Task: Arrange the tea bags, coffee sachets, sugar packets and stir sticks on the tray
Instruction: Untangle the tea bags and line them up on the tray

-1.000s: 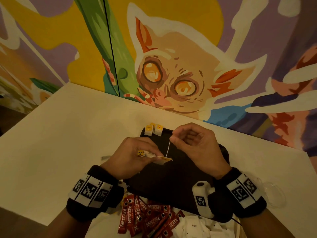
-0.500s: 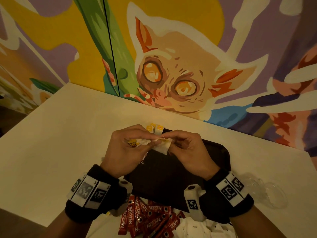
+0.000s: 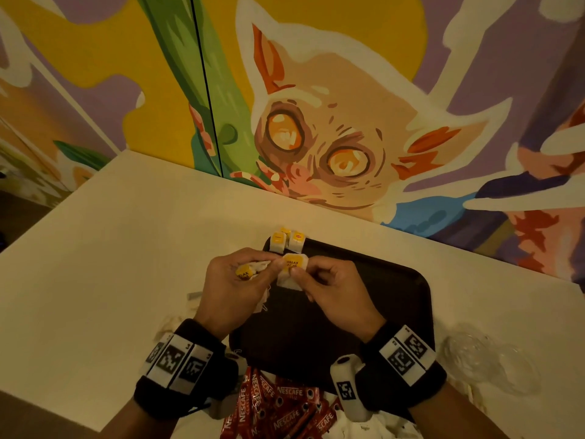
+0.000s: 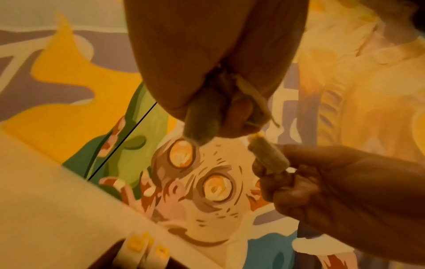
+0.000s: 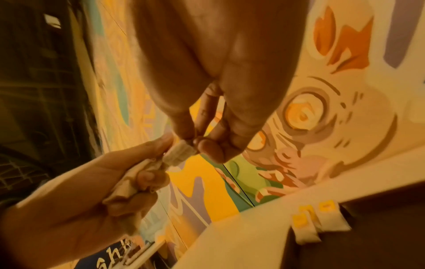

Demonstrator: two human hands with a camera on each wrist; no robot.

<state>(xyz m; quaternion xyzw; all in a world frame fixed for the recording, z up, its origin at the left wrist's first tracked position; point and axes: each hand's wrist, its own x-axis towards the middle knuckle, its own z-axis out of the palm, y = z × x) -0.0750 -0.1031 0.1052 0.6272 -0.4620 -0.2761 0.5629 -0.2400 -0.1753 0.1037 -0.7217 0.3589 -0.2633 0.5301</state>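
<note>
Over the far left part of the dark tray [image 3: 395, 312], both hands meet at a white tea bag with a yellow tag [image 3: 292, 269]. My right hand [image 3: 329, 289] pinches this tea bag [image 5: 181, 152] between thumb and fingers. My left hand [image 3: 234, 286] grips other tea bags [image 3: 247, 273] in its curled fingers [image 5: 147, 178], and its thumb touches the pinched bag. Three tea bags [image 3: 286, 240] lie in a row at the tray's far left corner [image 5: 319, 218]. Red Nescafe coffee sachets [image 3: 278, 407] are heaped at the tray's near edge.
White sugar packets [image 3: 389, 426] lie beside the sachets at the bottom. A clear plastic wrapper [image 3: 487, 359] sits on the white table [image 3: 110, 264] right of the tray. The painted wall [image 3: 316, 122] rises just behind the tray.
A second ago my right hand held the bag's string up. It has come down, and both hands have moved toward the tray's far corner, the right now pinching the bag with its tag on top.
</note>
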